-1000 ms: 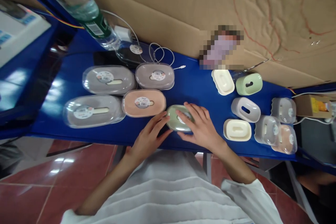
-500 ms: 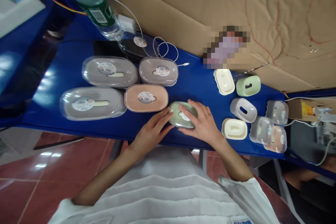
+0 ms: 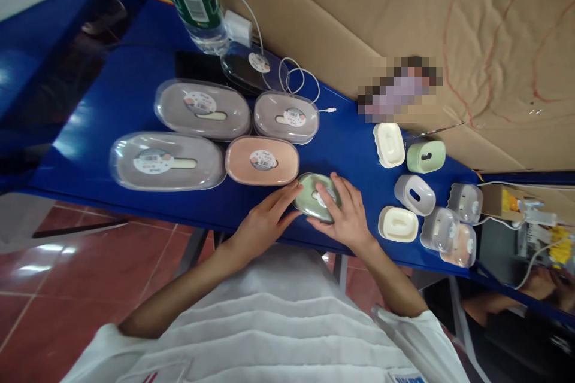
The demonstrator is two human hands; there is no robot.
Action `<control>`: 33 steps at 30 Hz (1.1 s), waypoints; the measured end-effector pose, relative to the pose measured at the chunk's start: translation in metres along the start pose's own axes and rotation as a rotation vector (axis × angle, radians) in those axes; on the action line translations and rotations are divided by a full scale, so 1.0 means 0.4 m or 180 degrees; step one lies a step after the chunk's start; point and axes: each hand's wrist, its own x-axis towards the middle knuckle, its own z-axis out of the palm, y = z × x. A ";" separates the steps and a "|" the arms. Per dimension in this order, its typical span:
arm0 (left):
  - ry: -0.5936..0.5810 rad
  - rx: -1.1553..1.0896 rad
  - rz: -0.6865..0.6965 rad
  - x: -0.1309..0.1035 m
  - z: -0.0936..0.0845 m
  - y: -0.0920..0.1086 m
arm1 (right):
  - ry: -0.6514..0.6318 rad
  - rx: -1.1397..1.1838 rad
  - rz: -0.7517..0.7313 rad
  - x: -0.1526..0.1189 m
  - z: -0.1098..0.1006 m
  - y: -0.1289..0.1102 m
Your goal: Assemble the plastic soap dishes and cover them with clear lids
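Observation:
A small green box with a clear lid (image 3: pixel 308 185) and a round label lies on the blue table before me. My left hand (image 3: pixel 258 221) holds its left end between thumb and fingers. From the other side, my right hand (image 3: pixel 350 215) lies over the lid, with fingers on top and thumb at the near edge, partly hiding the label. Just left of the green box is a pink lidded box (image 3: pixel 247 158). Behind that stands a small grey lidded box (image 3: pixel 269 114), and two long grey lidded boxes (image 3: pixel 139 176) lie farther left.
To the right are cream trays (image 3: pixel 390 143), a green holder (image 3: pixel 433 155), a white holder (image 3: pixel 411 191) and several lidded boxes (image 3: pixel 438 230). A water bottle (image 3: pixel 200 6) and white cable (image 3: pixel 317 81) stand behind. Another person's hands (image 3: pixel 541 284) show at far right.
The view has shifted slightly, moving the boxes on the left rightward in the picture. Both hands stay on the green box, with little change in grip.

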 end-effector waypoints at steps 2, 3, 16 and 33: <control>-0.0079 0.0000 -0.0008 0.002 -0.002 0.001 | 0.0160 -0.0083 -0.0077 -0.012 0.013 0.004; -0.0122 0.0000 -0.0021 0.004 -0.002 0.001 | 0.0227 -0.0128 -0.0115 -0.018 0.017 0.006; -0.0016 -0.0345 -0.0127 0.003 0.006 -0.014 | 0.0156 -0.0203 -0.0597 -0.030 0.019 0.043; 0.0147 -0.0344 0.0039 -0.039 -0.005 -0.022 | 0.0379 -0.0028 0.0912 0.154 -0.001 0.137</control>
